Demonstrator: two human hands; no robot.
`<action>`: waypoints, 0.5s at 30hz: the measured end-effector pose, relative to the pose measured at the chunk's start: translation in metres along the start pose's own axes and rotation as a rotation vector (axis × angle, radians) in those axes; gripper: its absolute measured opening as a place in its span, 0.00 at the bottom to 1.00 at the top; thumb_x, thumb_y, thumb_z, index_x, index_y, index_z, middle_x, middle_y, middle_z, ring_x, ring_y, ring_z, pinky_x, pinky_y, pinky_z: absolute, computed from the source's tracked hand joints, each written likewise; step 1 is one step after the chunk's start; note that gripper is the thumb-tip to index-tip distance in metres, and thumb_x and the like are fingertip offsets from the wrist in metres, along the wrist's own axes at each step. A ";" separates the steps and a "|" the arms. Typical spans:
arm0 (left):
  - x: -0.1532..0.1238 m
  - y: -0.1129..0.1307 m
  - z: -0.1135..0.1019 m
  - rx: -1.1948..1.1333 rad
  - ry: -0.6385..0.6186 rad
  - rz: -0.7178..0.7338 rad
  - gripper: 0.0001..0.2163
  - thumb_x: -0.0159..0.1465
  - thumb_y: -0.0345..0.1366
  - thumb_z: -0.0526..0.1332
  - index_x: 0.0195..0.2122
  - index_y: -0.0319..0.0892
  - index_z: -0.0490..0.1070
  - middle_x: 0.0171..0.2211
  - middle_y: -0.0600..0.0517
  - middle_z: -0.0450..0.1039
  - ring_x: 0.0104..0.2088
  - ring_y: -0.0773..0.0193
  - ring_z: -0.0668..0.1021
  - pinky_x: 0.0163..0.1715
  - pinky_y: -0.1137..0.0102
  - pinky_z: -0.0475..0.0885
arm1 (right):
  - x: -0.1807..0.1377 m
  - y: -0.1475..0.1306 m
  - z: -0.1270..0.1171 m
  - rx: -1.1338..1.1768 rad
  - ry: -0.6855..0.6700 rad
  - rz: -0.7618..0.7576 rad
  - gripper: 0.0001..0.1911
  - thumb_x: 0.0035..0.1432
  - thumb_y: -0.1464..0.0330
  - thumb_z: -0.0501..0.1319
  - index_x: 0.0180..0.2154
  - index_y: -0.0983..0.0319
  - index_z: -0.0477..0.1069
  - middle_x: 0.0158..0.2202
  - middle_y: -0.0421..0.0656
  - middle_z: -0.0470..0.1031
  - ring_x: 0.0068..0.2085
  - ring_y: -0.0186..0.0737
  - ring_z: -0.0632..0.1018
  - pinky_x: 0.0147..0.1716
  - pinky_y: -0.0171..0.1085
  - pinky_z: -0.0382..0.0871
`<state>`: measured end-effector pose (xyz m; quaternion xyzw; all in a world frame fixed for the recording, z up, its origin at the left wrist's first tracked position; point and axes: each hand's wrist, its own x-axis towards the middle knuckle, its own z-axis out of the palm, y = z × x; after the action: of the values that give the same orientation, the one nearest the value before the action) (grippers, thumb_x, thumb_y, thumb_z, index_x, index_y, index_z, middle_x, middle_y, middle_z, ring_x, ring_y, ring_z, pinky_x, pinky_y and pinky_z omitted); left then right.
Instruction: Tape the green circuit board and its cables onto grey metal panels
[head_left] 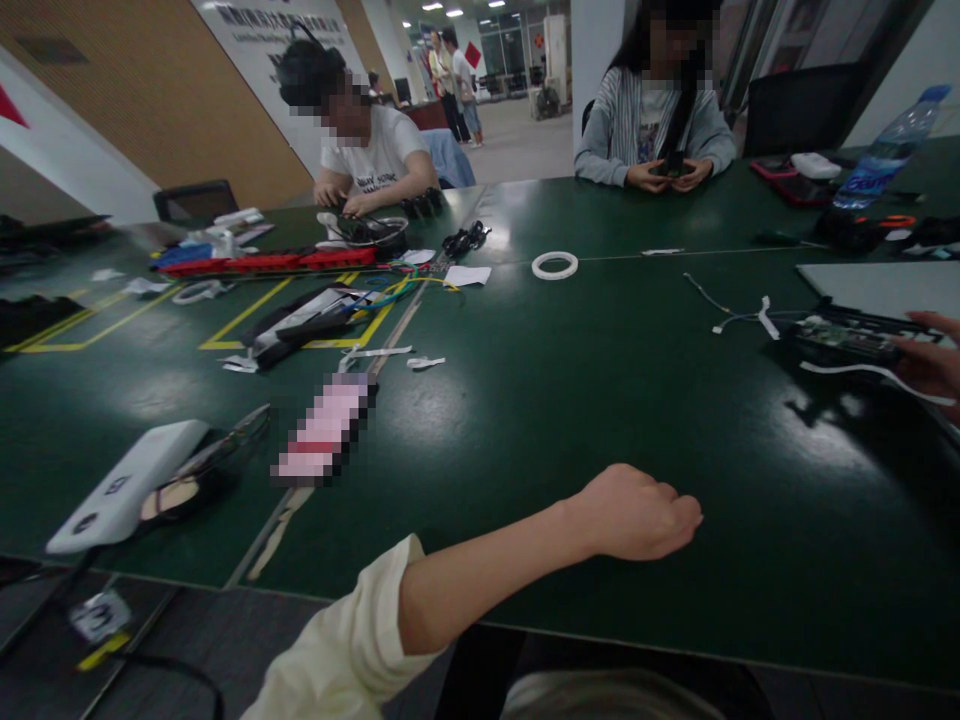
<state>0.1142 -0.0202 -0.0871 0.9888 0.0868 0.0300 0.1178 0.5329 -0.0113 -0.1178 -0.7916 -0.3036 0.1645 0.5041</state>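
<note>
My left hand (637, 515) lies on the dark green table (570, 400) as a loose fist, closed, with nothing showing in it; a cream sleeve is pushed up the forearm. At the right edge of the view, my right hand (930, 362) is partly cut off. Its thumb and fingers close round the end of an opened black device (840, 340) with a bare circuit board. A white strip (862, 370) and thin white cables (739, 318) lie beside that device.
A white roll of tape (555, 265) lies mid-table. A white power bank (124, 485), glasses (225, 445) and a pink phone (326, 428) sit at the left. Red strips (277, 262) and black parts lie before a seated person (367, 150). Another person (656, 120) sits opposite. A water bottle (889, 150) stands far right.
</note>
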 end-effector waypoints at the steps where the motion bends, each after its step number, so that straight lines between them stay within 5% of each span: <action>1: 0.000 0.000 0.000 0.000 -0.003 -0.001 0.14 0.68 0.39 0.48 0.31 0.39 0.67 0.20 0.55 0.68 0.18 0.72 0.68 0.17 0.77 0.58 | 0.002 0.000 0.004 0.052 -0.015 0.105 0.26 0.49 0.71 0.67 0.52 0.57 0.70 0.33 0.49 0.75 0.21 0.31 0.72 0.21 0.33 0.63; 3: 0.000 0.000 -0.001 -0.003 -0.006 -0.005 0.13 0.68 0.38 0.49 0.31 0.39 0.67 0.20 0.55 0.68 0.18 0.72 0.68 0.17 0.77 0.59 | 0.004 0.000 0.009 0.135 -0.037 0.254 0.29 0.47 0.74 0.68 0.52 0.53 0.70 0.36 0.49 0.75 0.21 0.29 0.72 0.24 0.33 0.66; 7: 0.000 0.000 0.000 0.002 -0.008 -0.007 0.13 0.68 0.39 0.49 0.32 0.39 0.67 0.21 0.55 0.70 0.19 0.72 0.69 0.17 0.76 0.59 | -0.001 -0.007 0.012 0.164 -0.139 0.260 0.30 0.48 0.74 0.67 0.53 0.51 0.68 0.41 0.51 0.75 0.25 0.31 0.75 0.27 0.32 0.68; 15: 0.000 0.001 0.002 0.073 0.017 0.000 0.13 0.68 0.38 0.48 0.32 0.39 0.67 0.24 0.53 0.73 0.21 0.69 0.73 0.18 0.74 0.60 | -0.052 -0.038 0.045 0.205 -0.760 0.113 0.31 0.51 0.68 0.65 0.57 0.51 0.63 0.39 0.51 0.75 0.37 0.44 0.77 0.33 0.37 0.70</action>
<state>0.1149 -0.0216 -0.0892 0.9921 0.0890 0.0353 0.0808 0.4552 -0.0017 -0.1057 -0.6353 -0.4066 0.5028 0.4222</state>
